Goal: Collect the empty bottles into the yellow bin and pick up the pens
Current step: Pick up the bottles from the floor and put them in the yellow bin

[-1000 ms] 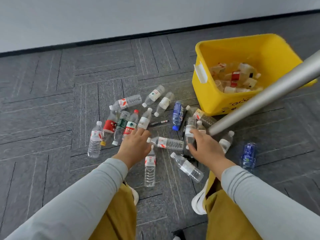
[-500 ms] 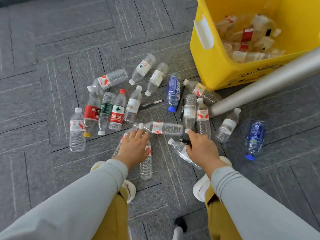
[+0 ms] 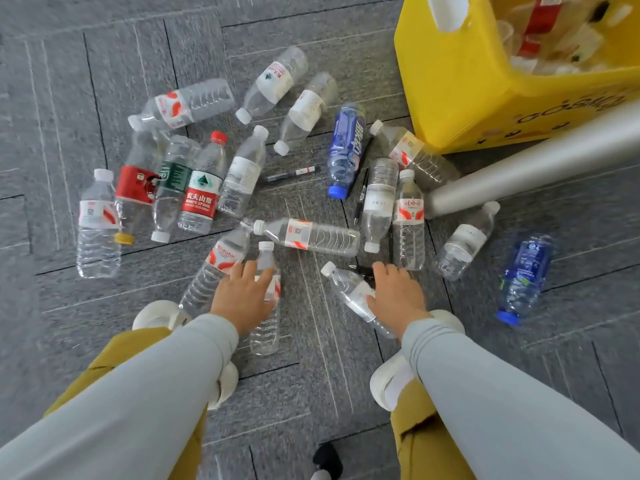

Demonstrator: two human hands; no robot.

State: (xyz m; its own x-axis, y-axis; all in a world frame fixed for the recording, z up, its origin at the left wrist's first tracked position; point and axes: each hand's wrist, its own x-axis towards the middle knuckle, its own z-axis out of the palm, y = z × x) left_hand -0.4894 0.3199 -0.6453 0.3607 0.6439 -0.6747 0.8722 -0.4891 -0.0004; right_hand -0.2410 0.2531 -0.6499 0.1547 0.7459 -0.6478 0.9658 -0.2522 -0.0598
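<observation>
Grey carpet floor [image 3: 69, 81] holds scattered bottles [image 3: 311, 237] beside the yellow bin [image 3: 450, 81]. Your left hand [image 3: 242, 294] lies over a white-capped bottle [image 3: 266, 258], your right hand [image 3: 398, 294] by a dark pen [image 3: 362, 270]; whether either grips cannot be told.

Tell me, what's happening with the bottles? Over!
Left hand on small bottle, right hand on clear bottle; grips unclear. Other bottles, pens litter floor. Silver pole beside yellow bin.

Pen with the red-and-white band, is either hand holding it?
No, the pen lies on the carpet, apart from the left hand and the right hand.
</observation>
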